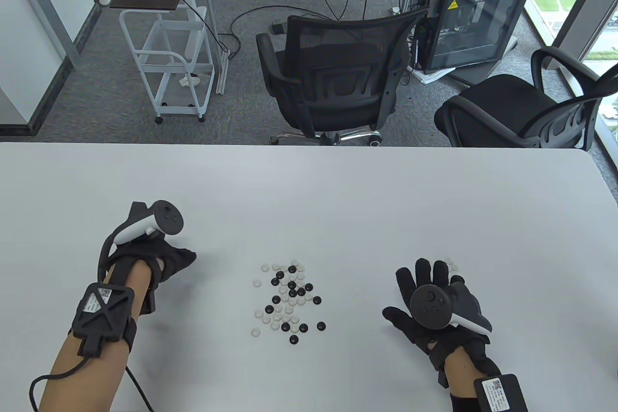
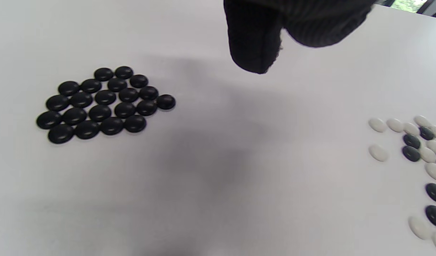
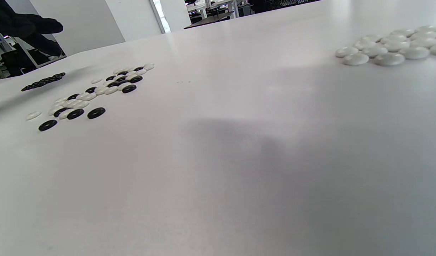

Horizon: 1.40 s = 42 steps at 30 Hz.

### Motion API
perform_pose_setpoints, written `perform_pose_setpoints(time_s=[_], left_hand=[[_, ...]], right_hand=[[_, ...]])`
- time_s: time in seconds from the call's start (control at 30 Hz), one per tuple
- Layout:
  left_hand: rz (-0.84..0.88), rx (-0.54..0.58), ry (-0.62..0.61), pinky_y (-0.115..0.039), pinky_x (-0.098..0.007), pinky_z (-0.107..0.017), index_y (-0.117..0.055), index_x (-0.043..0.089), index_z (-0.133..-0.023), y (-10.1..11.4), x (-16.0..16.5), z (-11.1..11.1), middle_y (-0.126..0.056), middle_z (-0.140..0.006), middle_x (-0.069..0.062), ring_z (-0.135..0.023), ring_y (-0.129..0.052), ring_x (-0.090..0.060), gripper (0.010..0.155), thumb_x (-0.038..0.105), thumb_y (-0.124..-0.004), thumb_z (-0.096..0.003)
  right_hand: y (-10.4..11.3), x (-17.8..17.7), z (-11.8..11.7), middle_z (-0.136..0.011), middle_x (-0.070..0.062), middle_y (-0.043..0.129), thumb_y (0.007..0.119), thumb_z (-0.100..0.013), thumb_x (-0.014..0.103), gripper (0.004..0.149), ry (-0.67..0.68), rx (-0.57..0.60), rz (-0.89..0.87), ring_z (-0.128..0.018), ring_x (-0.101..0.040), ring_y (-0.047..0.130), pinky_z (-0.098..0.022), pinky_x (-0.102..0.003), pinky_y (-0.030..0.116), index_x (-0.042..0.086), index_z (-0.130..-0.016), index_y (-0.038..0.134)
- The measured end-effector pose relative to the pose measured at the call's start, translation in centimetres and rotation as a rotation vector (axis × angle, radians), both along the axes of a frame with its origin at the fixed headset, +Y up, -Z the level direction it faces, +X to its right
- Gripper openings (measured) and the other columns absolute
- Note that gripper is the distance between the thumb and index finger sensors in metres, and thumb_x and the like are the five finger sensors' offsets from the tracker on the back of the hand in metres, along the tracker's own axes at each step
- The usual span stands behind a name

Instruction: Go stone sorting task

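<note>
Sorting judged midway: mixed pile left mid-table, black group beside left hand, white group by right hand. Right hand spread flat, empty; left hand's grasp could not be told. Next stone to be pinched.

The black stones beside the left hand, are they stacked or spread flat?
Spread flat. In the left wrist view the black stones lie in one layer on the table, packed edge to edge, none on another.
</note>
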<state>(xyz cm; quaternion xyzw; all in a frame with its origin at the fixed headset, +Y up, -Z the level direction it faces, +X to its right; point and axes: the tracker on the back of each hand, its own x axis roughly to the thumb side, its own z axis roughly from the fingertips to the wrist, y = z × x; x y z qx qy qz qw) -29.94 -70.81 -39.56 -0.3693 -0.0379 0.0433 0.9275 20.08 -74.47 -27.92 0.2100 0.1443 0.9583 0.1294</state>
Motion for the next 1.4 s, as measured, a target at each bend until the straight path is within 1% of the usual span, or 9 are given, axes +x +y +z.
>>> perform_pose_setpoints(time_s=[0.13, 0.33, 0.53, 0.7, 0.8, 0.93, 1.1, 1.23, 1.4], left_hand=[[0.015, 0.008, -0.199, -0.001, -0.082, -0.057, -0.069, 0.031, -0.112, 0.5, 5.3, 1.6, 0.006, -0.116, -0.021, -0.095, 0.017, -0.054, 0.062, 0.052, -0.055, -0.0557], [0.038, -0.025, -0.373, -0.002, -0.082, -0.057, -0.068, 0.031, -0.112, -0.8, 11.0, 3.6, 0.005, -0.117, -0.022, -0.095, 0.015, -0.055, 0.061, 0.051, -0.054, -0.056], [0.054, -0.064, -0.465, -0.001, -0.082, -0.056, -0.062, 0.032, -0.114, -3.0, 14.2, 4.5, 0.008, -0.115, -0.022, -0.094, 0.017, -0.055, 0.061, 0.051, -0.054, -0.0559], [0.029, -0.095, -0.467, 0.0, -0.082, -0.056, -0.053, 0.034, -0.115, -5.0, 15.2, 4.2, 0.013, -0.113, -0.021, -0.093, 0.019, -0.054, 0.062, 0.05, -0.052, -0.0556], [0.013, -0.105, -0.462, 0.0, -0.082, -0.056, -0.053, 0.035, -0.115, -5.7, 14.7, 4.1, 0.013, -0.112, -0.021, -0.093, 0.019, -0.054, 0.062, 0.05, -0.052, -0.0554], [-0.011, -0.093, -0.413, 0.001, -0.082, -0.056, -0.053, 0.036, -0.115, -5.5, 12.6, 3.8, 0.013, -0.113, -0.02, -0.093, 0.02, -0.053, 0.061, 0.05, -0.052, -0.0553], [-0.058, -0.095, -0.258, 0.0, -0.082, -0.055, -0.06, 0.035, -0.114, -4.9, 7.4, 2.5, 0.01, -0.114, -0.02, -0.094, 0.018, -0.053, 0.061, 0.051, -0.053, -0.0548], [-0.029, -0.128, -0.094, 0.0, -0.082, -0.055, -0.063, 0.036, -0.113, -4.9, 2.0, 1.7, 0.01, -0.113, -0.019, -0.094, 0.017, -0.053, 0.061, 0.05, -0.054, -0.0547], [-0.058, -0.118, 0.0, 0.0, -0.082, -0.055, -0.064, 0.035, -0.113, -4.7, -2.1, 1.9, 0.01, -0.113, -0.019, -0.094, 0.018, -0.053, 0.061, 0.05, -0.054, -0.0546]], right_hand=[[0.0, 0.0, 0.0, -0.102, -0.053, -0.001, 0.053, -0.061, 0.048, 0.087, -0.002, 0.005, -0.002, -0.08, -0.073, -0.01, -0.046, -0.086, 0.002, -0.013, -0.114, 0.019], [0.0, -0.3, 0.1, -0.103, -0.053, -0.001, 0.053, -0.061, 0.048, 0.087, 0.007, 0.011, -0.005, -0.08, -0.073, -0.01, -0.046, -0.086, 0.002, -0.013, -0.114, 0.019], [0.0, -0.3, 0.1, -0.103, -0.053, -0.001, 0.053, -0.061, 0.048, 0.087, 0.007, 0.012, -0.005, -0.08, -0.073, -0.01, -0.046, -0.086, 0.002, -0.013, -0.114, 0.019], [0.0, -0.4, 0.1, -0.103, -0.053, -0.001, 0.052, -0.061, 0.048, 0.087, 0.008, 0.009, -0.005, -0.08, -0.073, -0.01, -0.046, -0.086, 0.002, -0.013, -0.114, 0.019], [0.0, -0.4, 0.2, -0.102, -0.053, -0.001, 0.052, -0.061, 0.048, 0.087, 0.008, 0.011, -0.007, -0.08, -0.073, -0.01, -0.046, -0.086, 0.002, -0.013, -0.114, 0.019], [0.0, -0.3, 0.1, -0.103, -0.053, -0.001, 0.052, -0.061, 0.048, 0.087, 0.005, 0.01, -0.005, -0.08, -0.073, -0.01, -0.046, -0.086, 0.002, -0.013, -0.114, 0.019], [0.0, -0.2, 0.2, -0.103, -0.053, -0.001, 0.052, -0.061, 0.048, 0.087, 0.002, 0.005, -0.002, -0.08, -0.073, -0.01, -0.046, -0.086, 0.002, -0.013, -0.114, 0.019], [0.0, -0.3, 0.1, -0.103, -0.053, -0.001, 0.052, -0.061, 0.048, 0.087, 0.004, 0.003, -0.002, -0.08, -0.073, -0.01, -0.046, -0.086, 0.002, -0.013, -0.114, 0.019], [-0.2, -0.5, 0.1, -0.103, -0.053, -0.001, 0.052, -0.061, 0.048, 0.087, 0.005, -0.007, 0.003, -0.08, -0.073, -0.01, -0.046, -0.086, 0.002, -0.013, -0.114, 0.019]])
